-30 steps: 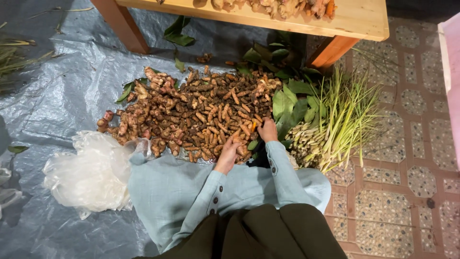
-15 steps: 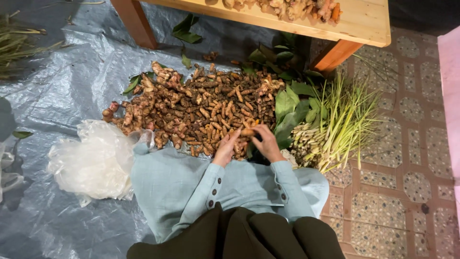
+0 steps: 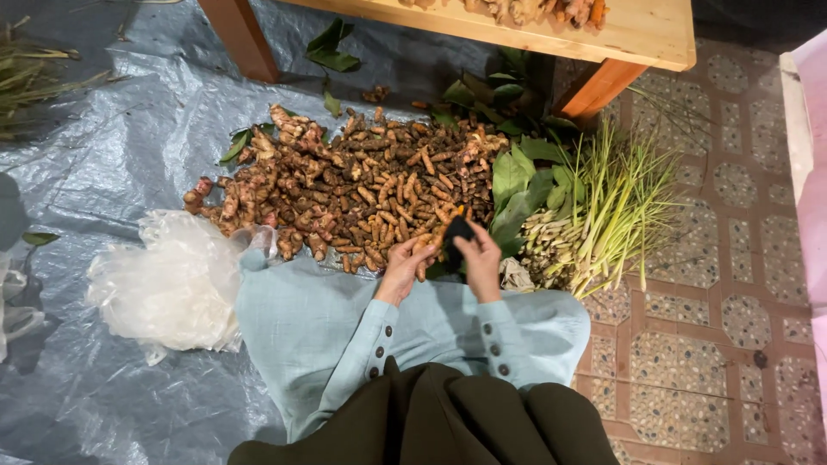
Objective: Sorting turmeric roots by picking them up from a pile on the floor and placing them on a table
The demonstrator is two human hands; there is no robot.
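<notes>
A heap of brown and orange turmeric roots (image 3: 362, 185) lies on a grey plastic sheet (image 3: 112, 129) in front of me. My left hand (image 3: 405, 265) is closed around a few roots at the near edge of the heap. My right hand (image 3: 479, 258) holds a small dark object (image 3: 457, 231) right beside the left hand, above the heap's near right corner. Both forearms wear light blue sleeves with buttons.
A bundle of lemongrass stalks (image 3: 603, 215) and green leaves (image 3: 512, 185) lie right of the heap. A crumpled clear plastic bag (image 3: 168, 280) sits at the left. A wooden table (image 3: 637, 34) with more roots stands behind. Patterned floor tiles (image 3: 706, 327) lie to the right.
Both hands have drawn back from the heap towards me and come together. The left hand has taken up roots; the dark object now shows in the right hand.
</notes>
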